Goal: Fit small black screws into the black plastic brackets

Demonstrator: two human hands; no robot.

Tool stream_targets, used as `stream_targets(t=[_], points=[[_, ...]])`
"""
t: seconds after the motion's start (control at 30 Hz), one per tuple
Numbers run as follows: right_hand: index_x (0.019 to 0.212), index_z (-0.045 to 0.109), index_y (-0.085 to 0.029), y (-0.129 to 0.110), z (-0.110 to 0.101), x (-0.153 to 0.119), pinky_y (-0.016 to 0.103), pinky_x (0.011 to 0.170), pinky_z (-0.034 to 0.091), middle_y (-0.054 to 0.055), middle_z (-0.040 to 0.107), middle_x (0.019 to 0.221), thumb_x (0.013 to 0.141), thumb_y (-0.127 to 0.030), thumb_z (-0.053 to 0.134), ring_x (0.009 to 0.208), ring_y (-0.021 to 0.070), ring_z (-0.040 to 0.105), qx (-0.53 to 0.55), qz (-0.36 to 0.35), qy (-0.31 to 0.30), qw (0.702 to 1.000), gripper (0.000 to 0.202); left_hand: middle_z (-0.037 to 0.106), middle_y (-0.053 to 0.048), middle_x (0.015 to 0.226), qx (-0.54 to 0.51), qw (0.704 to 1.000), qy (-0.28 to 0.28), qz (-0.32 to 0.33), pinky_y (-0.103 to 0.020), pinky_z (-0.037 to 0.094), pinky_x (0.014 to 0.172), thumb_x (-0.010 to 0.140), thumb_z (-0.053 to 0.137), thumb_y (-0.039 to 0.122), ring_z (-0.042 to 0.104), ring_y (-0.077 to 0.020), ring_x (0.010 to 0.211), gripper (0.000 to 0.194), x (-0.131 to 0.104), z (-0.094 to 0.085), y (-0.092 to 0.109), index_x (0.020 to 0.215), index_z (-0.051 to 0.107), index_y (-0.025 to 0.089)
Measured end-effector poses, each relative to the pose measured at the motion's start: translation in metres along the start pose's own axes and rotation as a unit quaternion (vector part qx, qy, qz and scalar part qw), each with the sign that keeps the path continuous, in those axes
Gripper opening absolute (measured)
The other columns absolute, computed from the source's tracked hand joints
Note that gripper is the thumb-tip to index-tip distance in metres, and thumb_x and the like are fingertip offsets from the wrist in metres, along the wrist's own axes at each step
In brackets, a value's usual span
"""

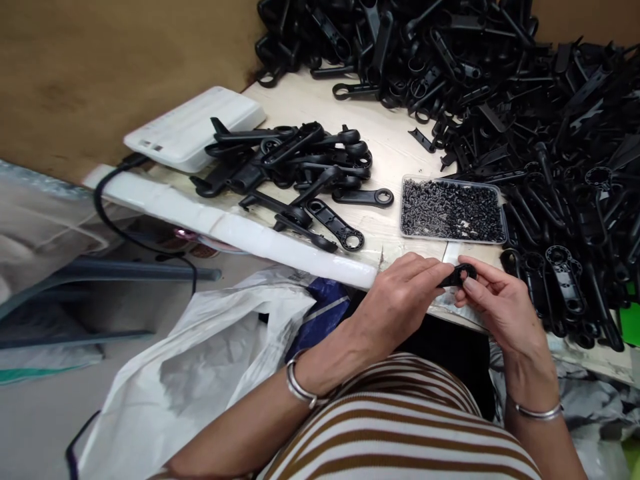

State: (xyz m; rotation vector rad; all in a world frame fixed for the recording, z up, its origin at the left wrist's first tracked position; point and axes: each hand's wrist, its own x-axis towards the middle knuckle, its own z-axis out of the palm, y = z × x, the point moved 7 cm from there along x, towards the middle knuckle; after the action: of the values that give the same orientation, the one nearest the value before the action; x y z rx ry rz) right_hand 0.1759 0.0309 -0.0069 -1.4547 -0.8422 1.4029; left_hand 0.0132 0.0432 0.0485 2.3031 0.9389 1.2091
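Between my two hands, just over the table's front edge, is a black plastic arm with a ring-shaped end [465, 272]. The fingers of my left hand [407, 293] are closed around its narrow part and hide most of it. My right hand [500, 300] pinches the ring end between thumb and fingers. Right behind them on the table sits a clear shallow box [403, 227] full of small black and dark metallic pieces. To the left lies a small heap of similar black ring-ended arms [345, 223], some showing their ribbed hollow side.
A large pile of black plastic parts [450, 67] covers the back and right of the table [295, 100]. At left stands a white box [195, 127] with a black cable [103, 207]. White padding [250, 233] lines the front-left edge. A white sack [200, 347] hangs below.
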Motion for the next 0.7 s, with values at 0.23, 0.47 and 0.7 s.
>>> stream_targets(t=[0.23, 0.47, 0.7], points=[[0.107, 0.075, -0.021, -0.007, -0.003, 0.002, 0.030, 0.062, 0.057, 0.001, 0.069, 0.073, 0.069, -0.033, 0.084, 0.057, 0.0124, 0.063, -0.056, 0.012, -0.083, 0.995, 0.041, 0.073, -0.004, 0.094, -0.040, 0.999, -0.018, -0.013, -0.024, 0.054, 0.080, 0.086, 0.066, 0.009, 0.066, -0.0129, 0.088, 0.023, 0.001, -0.002, -0.006, 0.108, 0.061, 0.013], [0.110, 0.073, -0.020, -0.006, -0.003, 0.004, 0.031, 0.066, 0.057, 0.002, 0.069, 0.077, 0.072, -0.034, 0.083, 0.059, 0.0125, 0.064, -0.081, 0.027, -0.112, 0.990, 0.042, 0.073, -0.003, 0.091, -0.062, 0.997, -0.035, -0.030, -0.022, 0.053, 0.078, 0.085, 0.067, 0.009, 0.065, -0.0120, 0.084, 0.022, 0.002, 0.000, -0.010, 0.106, 0.063, 0.013], [0.111, 0.073, -0.020, -0.003, -0.005, 0.004, 0.029, 0.066, 0.057, 0.001, 0.068, 0.080, 0.072, -0.033, 0.082, 0.061, 0.0118, 0.065, -0.083, 0.039, -0.107, 0.990, 0.042, 0.073, -0.003, 0.089, -0.073, 0.996, -0.038, -0.037, -0.023, 0.054, 0.076, 0.083, 0.067, 0.006, 0.066, -0.0134, 0.082, 0.022, 0.001, 0.004, -0.014, 0.104, 0.065, 0.014]])
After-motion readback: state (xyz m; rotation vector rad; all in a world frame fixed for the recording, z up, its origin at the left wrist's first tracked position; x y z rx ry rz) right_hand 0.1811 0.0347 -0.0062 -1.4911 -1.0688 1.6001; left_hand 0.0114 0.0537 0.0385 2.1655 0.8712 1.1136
